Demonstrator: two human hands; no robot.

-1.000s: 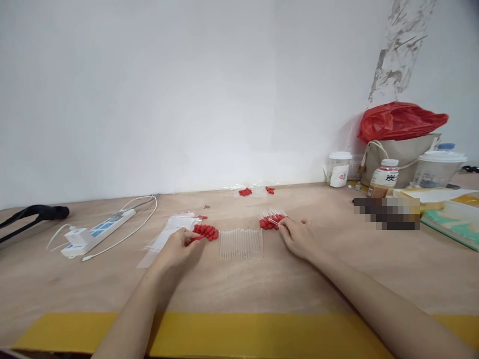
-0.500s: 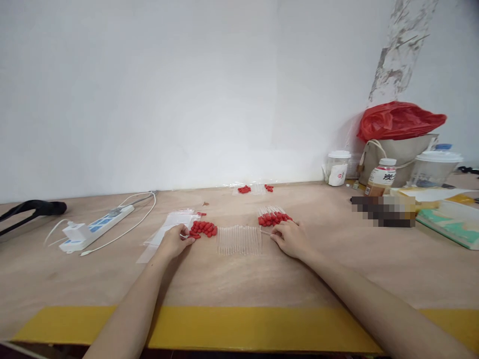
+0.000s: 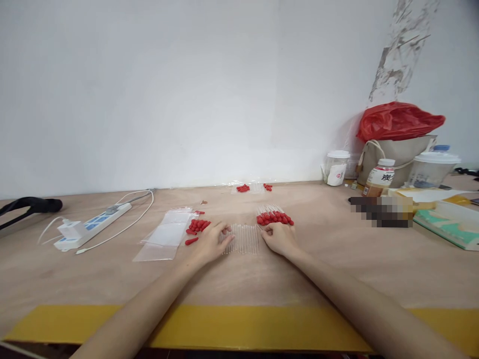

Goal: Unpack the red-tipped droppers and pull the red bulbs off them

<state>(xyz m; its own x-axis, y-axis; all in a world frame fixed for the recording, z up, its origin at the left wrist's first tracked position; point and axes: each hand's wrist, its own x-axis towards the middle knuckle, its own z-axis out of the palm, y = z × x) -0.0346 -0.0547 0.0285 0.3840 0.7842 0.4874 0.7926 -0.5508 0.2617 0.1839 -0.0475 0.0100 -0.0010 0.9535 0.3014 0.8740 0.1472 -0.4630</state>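
Note:
A row of thin clear tubes (image 3: 245, 239) lies flat on the wooden table between my hands. My left hand (image 3: 212, 243) rests on the row's left end with its fingers stretched flat over the tubes, holding nothing. My right hand (image 3: 279, 238) sits at the row's right end, fingers curled, pinching what looks like one clear tube at its fingertips. Just behind it lies a bundle of tubes with red caps on them (image 3: 274, 218). A pile of loose red caps (image 3: 197, 225) sits left of my left hand, and one stray red cap (image 3: 191, 241) lies nearer me.
Clear plastic bags (image 3: 166, 237) and a white power strip (image 3: 90, 227) with cables lie to the left. Small bags with red caps (image 3: 254, 188) sit by the wall. At the right stand a cup (image 3: 337, 168), a bottle (image 3: 379, 178), a red bag (image 3: 398, 121) and a green book (image 3: 449, 224).
My left hand has left the red caps and moved right onto the row of tubes. My right hand has come from the capped bundle to the row's right end.

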